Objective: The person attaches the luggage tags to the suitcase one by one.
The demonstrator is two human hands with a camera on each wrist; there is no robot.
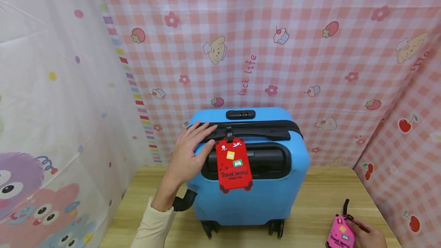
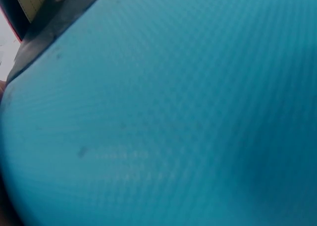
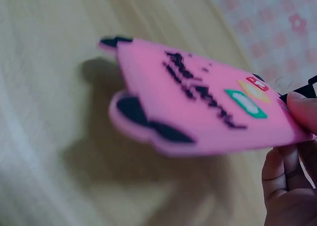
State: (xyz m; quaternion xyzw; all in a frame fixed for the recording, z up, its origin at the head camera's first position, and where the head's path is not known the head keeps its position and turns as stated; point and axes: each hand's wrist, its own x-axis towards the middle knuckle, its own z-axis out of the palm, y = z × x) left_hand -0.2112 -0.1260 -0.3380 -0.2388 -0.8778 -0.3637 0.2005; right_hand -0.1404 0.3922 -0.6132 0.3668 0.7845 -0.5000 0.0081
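A blue suitcase [image 1: 248, 202] stands upright on its wheels, its shell filling most of the left wrist view. From its black top handle [image 1: 265, 132] hangs a red luggage tag [image 1: 235, 167] printed "Travel World". My left hand [image 1: 188, 151] rests on the suitcase's upper left corner, fingers extended over the handle's end and the thumb by the tag's top edge. At the lower right, my right hand [image 1: 368, 234] pinches a pink luggage tag [image 3: 188, 102] near its strap end. The pink tag's black strap [image 1: 346, 206] sticks up. In the right wrist view the tag is tilted above the wood.
The wooden table [image 1: 318, 190] lies beneath the suitcase. Behind it hangs a pink checked curtain [image 1: 262, 49], with a white cartoon curtain [image 1: 62, 98] along the left. A black combination lock [image 1: 240, 115] sits on the suitcase top, and a black bent piece [image 1: 185, 201] juts from its left side.
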